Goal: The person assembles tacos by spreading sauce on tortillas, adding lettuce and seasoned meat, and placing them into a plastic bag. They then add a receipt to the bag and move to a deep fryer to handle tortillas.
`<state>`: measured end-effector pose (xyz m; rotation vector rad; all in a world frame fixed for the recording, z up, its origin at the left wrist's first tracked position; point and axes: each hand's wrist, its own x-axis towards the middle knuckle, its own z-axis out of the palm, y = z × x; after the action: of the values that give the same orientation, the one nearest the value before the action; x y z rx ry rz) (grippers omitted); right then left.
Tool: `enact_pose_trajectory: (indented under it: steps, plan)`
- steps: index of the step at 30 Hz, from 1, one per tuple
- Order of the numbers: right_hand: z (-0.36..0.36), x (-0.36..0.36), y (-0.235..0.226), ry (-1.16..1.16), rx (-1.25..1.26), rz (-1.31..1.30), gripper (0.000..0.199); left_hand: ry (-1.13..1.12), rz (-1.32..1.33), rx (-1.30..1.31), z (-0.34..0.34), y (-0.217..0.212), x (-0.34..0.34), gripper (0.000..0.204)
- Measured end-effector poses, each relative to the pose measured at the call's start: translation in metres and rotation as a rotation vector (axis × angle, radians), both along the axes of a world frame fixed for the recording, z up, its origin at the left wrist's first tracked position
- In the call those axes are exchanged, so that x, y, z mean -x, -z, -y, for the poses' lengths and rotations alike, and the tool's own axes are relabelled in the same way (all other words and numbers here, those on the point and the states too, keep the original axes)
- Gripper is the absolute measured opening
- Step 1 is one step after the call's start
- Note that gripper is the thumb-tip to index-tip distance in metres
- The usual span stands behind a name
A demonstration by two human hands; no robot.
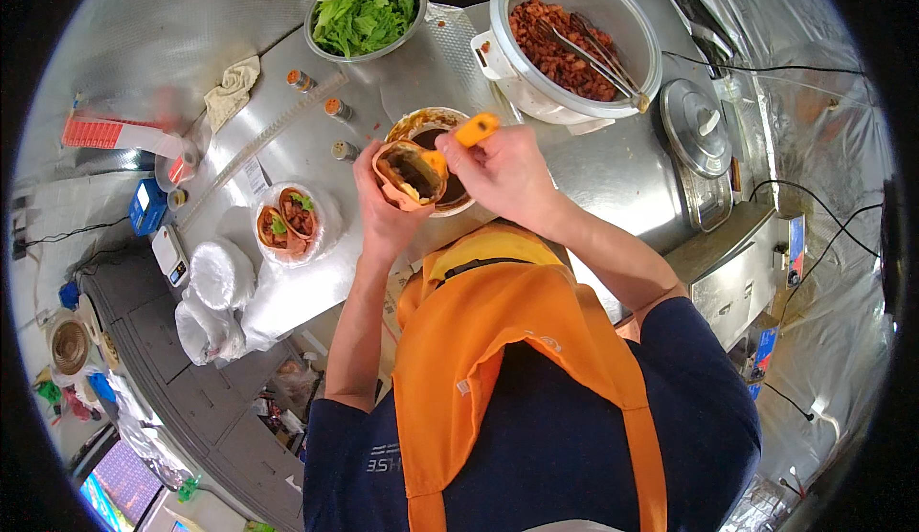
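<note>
My left hand (pixel 385 218) is wrapped round a rolled flatbread wrap (pixel 418 178), its open mouth facing up. Pale and yellow bits show inside. In my right hand (pixel 509 170) is an orange-handled tool (pixel 476 130), whose lower end reaches the rim of the wrap; its working end is hidden. Just behind both hands stands a tub of dark brown sauce (pixel 428 120), its rim smeared. To the left, two filled wraps (pixel 287 222) with meat and green leaves sit upright in a round container lined with clear plastic (pixel 328 226).
A steel bowl of lettuce (pixel 364 17) stands at the back. Right of it, tongs (pixel 593 53) lie in a white pot of diced red-brown meat (pixel 550 39). Shaker jars (pixel 338 108) and plastic-lined bowls (pixel 222 275) are on the left; a metal lid (pixel 697 128) lies right.
</note>
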<state>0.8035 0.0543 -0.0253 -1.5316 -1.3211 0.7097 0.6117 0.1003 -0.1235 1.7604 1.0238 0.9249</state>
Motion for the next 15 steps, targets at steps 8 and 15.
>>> enact_pose_trajectory:
  steps: [8,15]
  plan:
    - [-0.017,0.006,-0.004,-0.083,-0.069,0.117,0.031,-0.028,-0.016,-0.022,0.000,0.002,0.005,0.109]
    - [-0.022,0.016,-0.016,0.003,-0.096,0.218,0.034,-0.030,0.089,0.041,0.001,-0.004,0.010,0.103]
